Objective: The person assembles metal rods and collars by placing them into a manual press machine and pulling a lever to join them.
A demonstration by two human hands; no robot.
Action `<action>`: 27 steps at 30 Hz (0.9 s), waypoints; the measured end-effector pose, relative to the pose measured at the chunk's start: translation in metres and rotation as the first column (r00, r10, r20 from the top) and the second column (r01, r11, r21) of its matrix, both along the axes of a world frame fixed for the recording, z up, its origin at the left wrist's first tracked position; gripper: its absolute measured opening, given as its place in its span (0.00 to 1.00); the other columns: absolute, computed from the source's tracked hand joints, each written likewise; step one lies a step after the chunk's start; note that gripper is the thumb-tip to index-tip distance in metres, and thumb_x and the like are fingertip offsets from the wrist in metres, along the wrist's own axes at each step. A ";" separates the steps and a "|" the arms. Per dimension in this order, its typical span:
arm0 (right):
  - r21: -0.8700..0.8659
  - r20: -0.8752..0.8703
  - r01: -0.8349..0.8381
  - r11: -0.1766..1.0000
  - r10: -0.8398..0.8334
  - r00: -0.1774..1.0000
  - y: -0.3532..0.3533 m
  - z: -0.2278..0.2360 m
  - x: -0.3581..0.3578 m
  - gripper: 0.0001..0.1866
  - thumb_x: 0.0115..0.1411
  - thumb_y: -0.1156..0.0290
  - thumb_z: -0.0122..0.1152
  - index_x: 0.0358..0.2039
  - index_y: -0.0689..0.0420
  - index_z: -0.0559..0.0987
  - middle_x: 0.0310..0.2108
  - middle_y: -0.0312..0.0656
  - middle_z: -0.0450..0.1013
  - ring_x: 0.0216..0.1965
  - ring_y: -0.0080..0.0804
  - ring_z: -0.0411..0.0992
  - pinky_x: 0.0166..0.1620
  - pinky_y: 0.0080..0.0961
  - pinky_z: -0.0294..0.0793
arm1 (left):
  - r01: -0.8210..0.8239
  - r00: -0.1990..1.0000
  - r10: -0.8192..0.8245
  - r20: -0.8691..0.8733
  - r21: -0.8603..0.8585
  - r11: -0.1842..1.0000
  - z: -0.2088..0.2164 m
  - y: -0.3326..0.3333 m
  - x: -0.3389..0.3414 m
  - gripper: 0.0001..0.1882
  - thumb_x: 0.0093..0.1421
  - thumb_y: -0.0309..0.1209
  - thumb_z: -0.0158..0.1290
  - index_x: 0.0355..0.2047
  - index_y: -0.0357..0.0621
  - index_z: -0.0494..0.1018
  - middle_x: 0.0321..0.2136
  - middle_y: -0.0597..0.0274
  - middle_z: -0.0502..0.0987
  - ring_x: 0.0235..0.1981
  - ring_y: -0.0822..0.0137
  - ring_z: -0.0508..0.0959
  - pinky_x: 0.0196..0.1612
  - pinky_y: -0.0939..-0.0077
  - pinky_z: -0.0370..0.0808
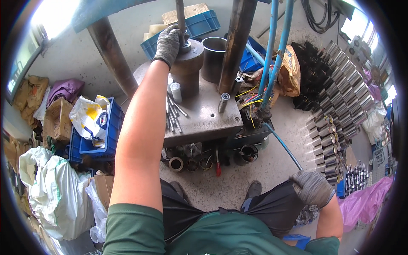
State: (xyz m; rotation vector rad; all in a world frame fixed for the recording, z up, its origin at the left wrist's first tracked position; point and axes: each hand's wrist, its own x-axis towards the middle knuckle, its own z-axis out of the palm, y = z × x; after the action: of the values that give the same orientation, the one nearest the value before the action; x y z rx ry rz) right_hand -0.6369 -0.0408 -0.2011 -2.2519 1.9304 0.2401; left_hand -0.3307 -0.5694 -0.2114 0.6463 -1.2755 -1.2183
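My left hand (pixel 167 46), in a grey glove, reaches far forward to the press. Its fingers close about an upright metal rod (pixel 181 19); the fingertips are partly hidden. Below the rod, a small ring (pixel 185 47) sits on a thick round steel block (pixel 183 63) on the press table (pixel 199 123). My right hand (pixel 313 188), gloved too, is closed at the end of a long blue lever (pixel 284 148) by my right knee. Several slim metal pins (pixel 173 115) lie on the table beside a white bottle (pixel 175 91). A short metal cylinder (pixel 224 102) stands near the table's right edge.
Press columns (pixel 236 46) rise at both sides, with blue hoses (pixel 272 51) at the right. Stacked shiny metal cylinders (pixel 348 80) line the right side. Blue crates (pixel 111 127) and white sacks (pixel 55 191) stand at the left. A dark bucket (pixel 246 155) sits under the table.
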 end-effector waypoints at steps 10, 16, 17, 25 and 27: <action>-0.032 0.048 0.025 0.999 -0.024 0.999 -0.003 0.004 -0.001 0.13 0.59 0.70 0.59 0.44 0.57 0.81 0.35 0.49 0.78 0.35 0.50 0.78 0.40 0.44 0.78 | -0.010 0.999 0.010 0.033 -0.027 1.000 -0.001 -0.001 -0.001 0.14 0.68 0.25 0.41 0.46 0.37 0.76 0.32 0.57 0.81 0.31 0.64 0.82 0.36 0.72 0.83; -0.519 -0.037 0.010 0.855 -0.034 0.999 -0.027 0.025 0.000 0.13 0.59 0.77 0.61 0.45 0.60 0.78 0.37 0.51 0.77 0.38 0.51 0.77 0.40 0.43 0.77 | 0.016 1.000 -0.017 0.010 0.012 1.000 0.005 0.010 0.003 0.12 0.67 0.28 0.47 0.46 0.37 0.77 0.31 0.58 0.81 0.31 0.67 0.81 0.37 0.75 0.81; -0.655 0.006 0.008 0.755 -0.006 1.000 -0.039 0.027 -0.006 0.13 0.60 0.79 0.60 0.46 0.60 0.78 0.37 0.51 0.77 0.38 0.50 0.77 0.41 0.41 0.77 | 0.029 1.000 -0.029 -0.012 0.035 0.999 0.006 0.013 -0.001 0.12 0.66 0.28 0.49 0.45 0.36 0.77 0.31 0.58 0.81 0.31 0.70 0.81 0.38 0.79 0.79; -0.871 0.101 0.056 0.488 0.068 0.993 -0.155 0.076 -0.031 0.09 0.65 0.75 0.60 0.44 0.62 0.80 0.38 0.49 0.79 0.39 0.42 0.80 0.45 0.31 0.80 | 0.031 0.999 -0.031 0.019 -0.009 0.999 0.003 0.013 0.002 0.13 0.67 0.31 0.54 0.49 0.40 0.75 0.33 0.57 0.80 0.32 0.66 0.81 0.31 0.70 0.85; -0.879 0.125 0.067 0.472 0.093 0.988 -0.177 0.080 -0.037 0.09 0.65 0.74 0.60 0.45 0.62 0.80 0.38 0.50 0.79 0.40 0.43 0.80 0.46 0.31 0.80 | 0.018 0.999 -0.017 0.048 -0.025 1.000 0.004 0.015 0.002 0.13 0.67 0.31 0.54 0.50 0.40 0.75 0.34 0.58 0.79 0.33 0.66 0.81 0.31 0.70 0.85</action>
State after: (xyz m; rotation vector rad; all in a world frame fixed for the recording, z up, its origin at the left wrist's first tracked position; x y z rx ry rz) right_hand -0.6740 -0.2174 -0.1214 -2.6672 2.2218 -1.2291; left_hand -0.3284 -0.5543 -0.2079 0.6506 -1.3373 -1.2053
